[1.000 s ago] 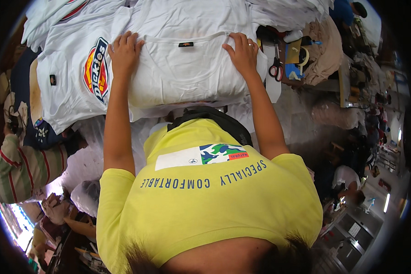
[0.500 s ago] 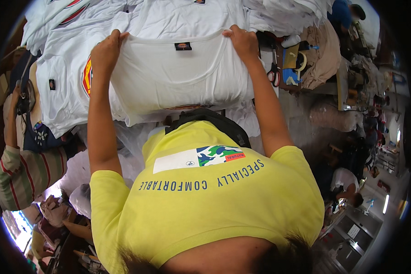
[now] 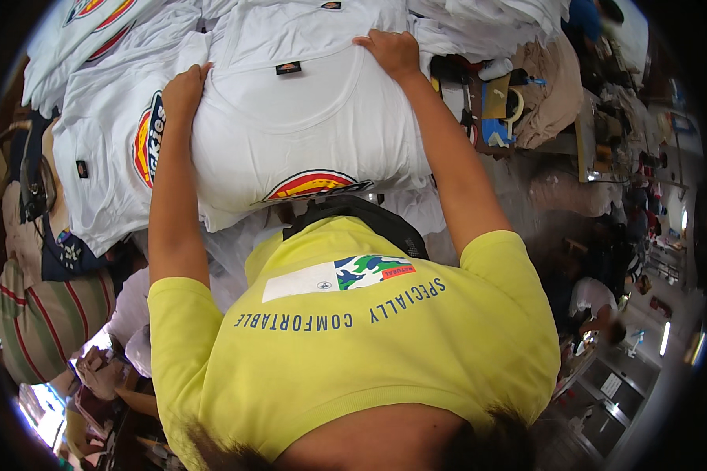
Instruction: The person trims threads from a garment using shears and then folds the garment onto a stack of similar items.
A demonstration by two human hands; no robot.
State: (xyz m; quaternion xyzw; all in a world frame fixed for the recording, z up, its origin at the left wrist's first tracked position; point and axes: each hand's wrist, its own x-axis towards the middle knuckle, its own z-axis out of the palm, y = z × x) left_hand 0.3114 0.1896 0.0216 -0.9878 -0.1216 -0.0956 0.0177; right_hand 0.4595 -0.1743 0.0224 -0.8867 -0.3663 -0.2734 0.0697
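Note:
A white T-shirt (image 3: 291, 149) lies spread before me over other white shirts, its scoop neckline facing away and a dark label at the neck. Its red, yellow and dark print (image 3: 310, 185) shows by the edge nearest my body. My left hand (image 3: 185, 90) is closed on the cloth at the left shoulder, fingers pinching the edge. At the right shoulder, slightly farther away, my right hand (image 3: 393, 53) is closed on the same shirt, thumb and fingertips by the neckline. The fabric between them lies fairly flat.
More white shirts (image 3: 102, 129) are heaped to the left and back. At right are a roll of tape (image 3: 515, 104), dark-handled scissors (image 3: 469, 122) and beige cloth (image 3: 550, 94). A person in a striped garment (image 3: 55, 318) is at the left.
The shirt has flattened and its print shows more fully at the near edge. My right hand has shifted left and slightly away; my left hand is slightly lower. The neighbour's reaching arm has left view.

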